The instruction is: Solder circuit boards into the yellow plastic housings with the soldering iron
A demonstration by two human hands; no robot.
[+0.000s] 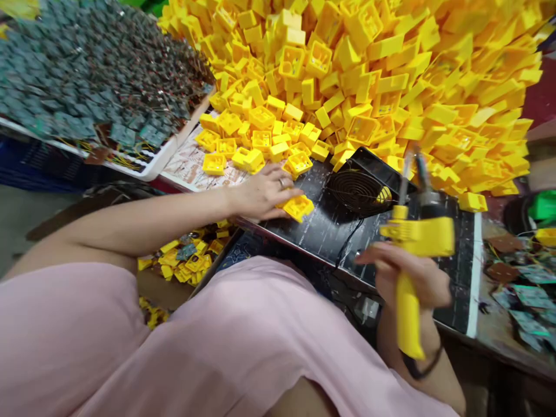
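My left hand (267, 191), with a ring on one finger, is at the near edge of the black work surface. Its fingers close on a small open yellow plastic case (299, 207). On the right, my right hand (410, 278) grips a yellow soldering gun (408, 315), held upright above the surface and blurred by motion. The gun's metal tip points away from me, apart from the case. Several similar yellow cases (261, 141) lie just beyond my left hand.
A large heap of yellow cases (373, 81) fills the back. At left a white tray (163, 165) bears many wired circuit boards (87, 75). A black fan with a round grille (358, 191) sits between my hands. More boards (534, 295) lie right; a box of cases (191, 260) stands below.
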